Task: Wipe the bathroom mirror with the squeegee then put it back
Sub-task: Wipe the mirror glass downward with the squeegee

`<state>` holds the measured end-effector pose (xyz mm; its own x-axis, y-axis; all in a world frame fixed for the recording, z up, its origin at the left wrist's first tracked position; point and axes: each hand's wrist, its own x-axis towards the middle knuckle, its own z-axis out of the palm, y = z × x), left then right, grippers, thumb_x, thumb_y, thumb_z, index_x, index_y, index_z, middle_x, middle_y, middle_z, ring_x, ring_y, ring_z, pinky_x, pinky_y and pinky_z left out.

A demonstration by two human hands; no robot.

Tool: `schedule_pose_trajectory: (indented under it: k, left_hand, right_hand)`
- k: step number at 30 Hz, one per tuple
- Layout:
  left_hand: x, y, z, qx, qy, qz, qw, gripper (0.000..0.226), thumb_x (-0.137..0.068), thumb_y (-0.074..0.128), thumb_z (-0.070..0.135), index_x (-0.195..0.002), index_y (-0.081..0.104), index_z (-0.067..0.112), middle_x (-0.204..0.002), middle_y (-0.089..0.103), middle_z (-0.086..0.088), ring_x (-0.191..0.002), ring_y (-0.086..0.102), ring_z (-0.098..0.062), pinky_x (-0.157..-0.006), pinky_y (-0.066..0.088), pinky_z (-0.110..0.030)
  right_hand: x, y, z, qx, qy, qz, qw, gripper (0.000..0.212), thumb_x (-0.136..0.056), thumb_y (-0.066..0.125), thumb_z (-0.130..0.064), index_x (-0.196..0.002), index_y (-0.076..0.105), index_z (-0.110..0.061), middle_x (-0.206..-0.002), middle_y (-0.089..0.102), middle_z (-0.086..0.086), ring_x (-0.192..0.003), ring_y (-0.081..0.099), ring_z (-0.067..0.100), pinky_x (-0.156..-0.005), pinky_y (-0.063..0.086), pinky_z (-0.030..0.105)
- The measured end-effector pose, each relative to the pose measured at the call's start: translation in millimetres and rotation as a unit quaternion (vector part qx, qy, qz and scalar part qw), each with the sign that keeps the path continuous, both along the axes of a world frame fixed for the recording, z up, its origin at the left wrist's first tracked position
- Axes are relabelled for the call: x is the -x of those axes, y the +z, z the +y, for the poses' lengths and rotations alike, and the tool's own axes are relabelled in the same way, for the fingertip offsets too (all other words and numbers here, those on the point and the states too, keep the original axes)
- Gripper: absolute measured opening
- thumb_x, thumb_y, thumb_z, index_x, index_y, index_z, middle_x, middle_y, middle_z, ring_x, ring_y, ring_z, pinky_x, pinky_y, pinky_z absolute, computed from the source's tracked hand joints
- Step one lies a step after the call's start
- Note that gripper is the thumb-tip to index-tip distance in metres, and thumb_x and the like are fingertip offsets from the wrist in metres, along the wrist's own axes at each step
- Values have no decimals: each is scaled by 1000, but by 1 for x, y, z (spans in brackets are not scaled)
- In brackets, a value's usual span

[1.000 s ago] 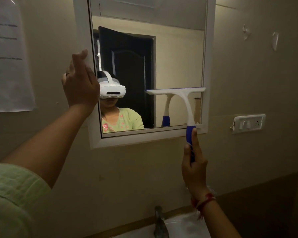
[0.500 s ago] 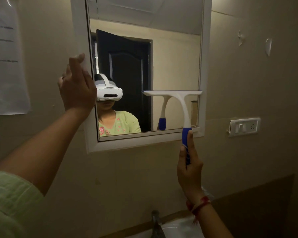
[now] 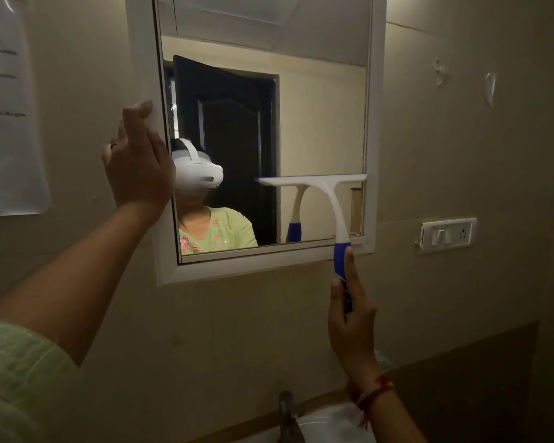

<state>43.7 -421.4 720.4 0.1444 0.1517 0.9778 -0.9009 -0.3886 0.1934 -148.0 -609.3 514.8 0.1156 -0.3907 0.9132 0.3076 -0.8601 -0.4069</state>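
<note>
My right hand wraps the blue handle of the squeegee, whose blade lies on the lower right of the mirror. My left hand rests against the white frame; I cannot tell whether it grips.
</note>
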Motion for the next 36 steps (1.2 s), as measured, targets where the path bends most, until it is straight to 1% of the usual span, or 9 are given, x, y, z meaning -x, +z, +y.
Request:
schedule_pose_trajectory:
  k: [7,10,14,18,21,24,29,32,36]
  left_hand:
    - [0,-1,1,1,3,1,1000,30,-95,30,16,-120,44,6,-130,54,-2,-113,53,-28,-93,35,-40]
    - [1,-1,1,3,3,1,1000,30,-95,30,16,-120,44,5,-130,54,-2,-112,53,-28,-92,35,-39]
    - [2,-1,2,1,-4,4,1000,32,-96,29,18,-121,44,5,-130,54,-3,-113,52,-28,-94,35,-39]
    - [4,-1,2,-2,-4,2,1000,32,-96,30,17,-121,44,3,-130,54,-5,-113,53,-29,-94,35,-39]
    - [5,-1,3,-2,-3,3,1000,32,-96,30,17,-122,44,3,-130,55,-5,-113,53,-29,-93,35,-39]
    - [4,-1,2,-1,-6,0,1000,33,-96,29,17,-122,44,4,-130,54,-5,-113,53,-30,-94,36,-40]
    - [1,-2,1,9,-9,-5,1000,31,-95,30,17,-121,44,6,-129,55,-4,-113,52,-30,-92,36,-40]
    - [0,-2,1,12,-9,-2,1000,32,-95,29,17,-121,44,6,-130,55,-3,-114,52,-28,-92,36,-39]
    - [2,-3,0,3,-11,-4,1000,33,-95,28,17,-122,43,5,-130,54,-3,-115,51,-28,-93,36,-39]
  right_hand:
    - [8,-54,10,-41,9,38,998,56,-90,41,-31,-135,18,-57,-58,43,-2,-46,41,3,-42,38,16]
    - [4,-35,8,-42,10,20,999,50,-94,42,-37,-139,21,-47,-60,44,-5,-48,44,2,-44,38,9]
    - [-5,-9,7,-42,10,-1,999,51,-96,43,-29,-142,22,-29,-70,51,-5,-51,45,3,-46,41,9]
    - [-3,-34,14,-49,2,18,999,49,-94,40,-39,-139,20,-45,-71,53,4,-49,44,10,-44,43,18]
    - [4,-56,23,-59,0,36,998,57,-90,41,-30,-135,19,-56,-63,49,6,-47,42,9,-44,43,24]
    - [7,-43,24,-73,16,22,997,56,-88,41,-30,-135,21,-54,-60,46,1,-47,43,5,-43,40,15]
    - [3,0,14,-70,25,-9,997,55,-90,40,-41,-142,25,-35,-67,51,-1,-49,48,3,-44,42,9]
    - [8,-12,14,-67,14,6,998,52,-90,39,-43,-140,24,-43,-67,51,0,-49,47,4,-44,43,12]
    - [23,-50,15,-79,9,55,995,54,-89,42,-30,-136,25,-52,-64,48,-2,-49,45,3,-46,41,11]
